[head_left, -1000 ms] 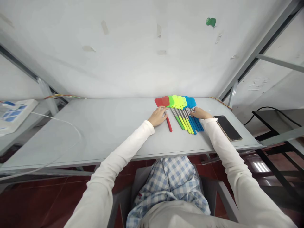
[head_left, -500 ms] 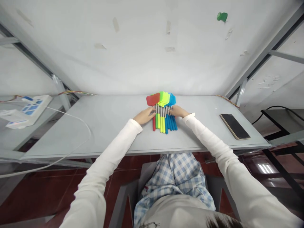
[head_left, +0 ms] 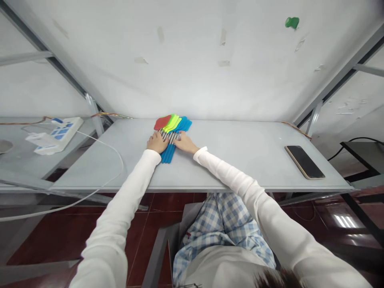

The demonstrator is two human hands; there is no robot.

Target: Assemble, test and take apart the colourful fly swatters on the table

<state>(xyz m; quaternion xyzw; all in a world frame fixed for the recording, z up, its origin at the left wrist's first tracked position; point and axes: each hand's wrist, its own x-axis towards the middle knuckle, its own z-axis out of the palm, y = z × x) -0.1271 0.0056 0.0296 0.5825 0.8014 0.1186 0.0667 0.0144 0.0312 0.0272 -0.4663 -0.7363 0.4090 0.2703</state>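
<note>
A fanned row of spatulas lies on the grey table, left of the middle and close to the wall. Their flat heads overlap: a red head (head_left: 162, 122) at the left, yellow-green heads (head_left: 173, 125) in the middle and blue heads (head_left: 185, 124) at the right. Grey shafts lead down to the coloured handles, of which only the blue handles (head_left: 168, 154) show at the near end. My left hand (head_left: 157, 142) is closed over the left side and hides the other handles. From the right side, my right hand (head_left: 184, 143) grips the shafts.
A phone (head_left: 305, 162) lies on the right part of the table (head_left: 240, 156). At the left, a power strip (head_left: 61, 134) rests on a neighbouring surface, and its white cable (head_left: 121, 164) loops over the table's left end. Metal frame posts stand at both sides.
Both hands have moved left along the table with the spatulas between them. The row now slants, heads toward the upper right, and my left hand covers more handles. The camera view has shifted slightly.
</note>
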